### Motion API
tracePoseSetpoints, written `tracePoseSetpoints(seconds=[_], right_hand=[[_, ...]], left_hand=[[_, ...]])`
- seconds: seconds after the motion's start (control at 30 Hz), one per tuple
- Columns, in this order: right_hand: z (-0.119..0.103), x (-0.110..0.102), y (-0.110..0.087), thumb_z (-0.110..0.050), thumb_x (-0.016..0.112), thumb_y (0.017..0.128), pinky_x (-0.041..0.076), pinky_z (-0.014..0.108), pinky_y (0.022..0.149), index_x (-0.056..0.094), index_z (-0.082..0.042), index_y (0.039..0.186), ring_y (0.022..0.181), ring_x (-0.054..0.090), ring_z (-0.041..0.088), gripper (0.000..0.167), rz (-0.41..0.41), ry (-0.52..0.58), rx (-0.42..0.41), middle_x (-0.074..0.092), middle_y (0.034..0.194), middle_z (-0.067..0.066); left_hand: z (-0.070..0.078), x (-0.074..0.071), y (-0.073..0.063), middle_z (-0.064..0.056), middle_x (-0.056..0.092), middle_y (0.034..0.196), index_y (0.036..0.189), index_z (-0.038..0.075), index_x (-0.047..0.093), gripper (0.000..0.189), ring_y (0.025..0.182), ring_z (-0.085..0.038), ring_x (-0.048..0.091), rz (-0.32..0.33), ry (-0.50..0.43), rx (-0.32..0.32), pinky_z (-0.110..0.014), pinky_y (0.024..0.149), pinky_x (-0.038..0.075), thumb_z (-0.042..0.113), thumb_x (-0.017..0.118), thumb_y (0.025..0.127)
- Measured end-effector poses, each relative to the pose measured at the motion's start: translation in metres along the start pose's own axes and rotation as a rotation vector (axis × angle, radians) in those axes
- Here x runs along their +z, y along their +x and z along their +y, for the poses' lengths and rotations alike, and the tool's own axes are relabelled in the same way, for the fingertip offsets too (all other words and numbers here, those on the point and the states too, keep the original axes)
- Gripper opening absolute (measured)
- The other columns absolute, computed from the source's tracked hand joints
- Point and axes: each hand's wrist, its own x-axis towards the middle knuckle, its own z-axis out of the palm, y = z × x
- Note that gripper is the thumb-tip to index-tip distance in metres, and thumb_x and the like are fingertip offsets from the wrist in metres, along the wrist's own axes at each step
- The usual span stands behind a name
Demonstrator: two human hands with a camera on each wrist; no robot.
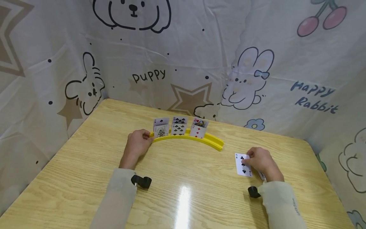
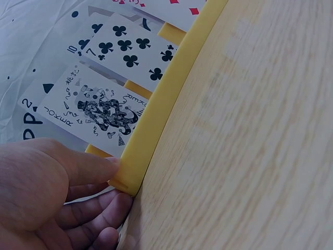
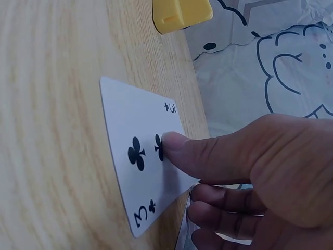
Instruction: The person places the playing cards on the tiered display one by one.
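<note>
My left hand (image 1: 138,144) grips the left end of a curved yellow card holder (image 1: 213,143), thumb on the front wall and fingers behind and below. Cards stand in it in three pairs. On the left a joker (image 2: 101,107) is in front of a two of spades (image 1: 161,121); in the middle a seven of clubs (image 2: 130,49) fronts a ten of clubs. A red diamond card (image 1: 197,131) overlaps a red face card at the right. My right hand (image 1: 261,160) pinches a three of clubs (image 3: 138,151) near its edge, thumb on its face.
Partly hidden under my right hand, another card (image 1: 261,175) lies on the wooden table (image 1: 183,168). A printed cloth (image 1: 200,57) hangs behind the table and along its sides. Each wrist wears a small black camera mount.
</note>
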Motion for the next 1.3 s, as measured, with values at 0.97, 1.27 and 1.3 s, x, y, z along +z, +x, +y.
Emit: tracePoseSetpoints(seconds=[0.97,1.27,1.3], right_hand=[[-0.001,0.002,-0.010,-0.015,0.081,0.086,0.040,0.037,0.069,0.065,-0.001,0.103,0.083,0.050,0.026,0.026,-0.002,0.159,0.018,0.056,0.088,0.010],[-0.003,-0.002,-0.012,-0.012,0.076,0.090,0.040,0.036,0.067,0.064,-0.002,0.099,0.080,0.050,0.025,0.019,0.055,0.171,-0.064,0.055,0.085,0.008],[-0.003,-0.002,-0.012,-0.012,0.076,0.090,0.040,0.036,0.066,0.064,-0.002,0.099,0.080,0.050,0.025,0.018,0.063,0.178,-0.072,0.055,0.085,0.008]], left_hand=[[-0.004,0.001,-0.003,-0.013,0.072,0.096,0.108,-0.002,0.071,0.024,0.090,-0.028,0.067,0.021,-0.003,0.031,-0.044,0.082,0.052,0.016,0.072,0.093],[-0.001,0.001,-0.001,-0.013,0.072,0.096,0.109,-0.001,0.072,0.023,0.090,-0.028,0.067,0.022,-0.002,0.033,-0.043,0.081,0.053,0.015,0.073,0.092],[-0.001,0.001,-0.001,-0.013,0.072,0.096,0.109,-0.001,0.072,0.023,0.090,-0.028,0.067,0.023,-0.001,0.034,-0.043,0.081,0.053,0.015,0.073,0.092]])
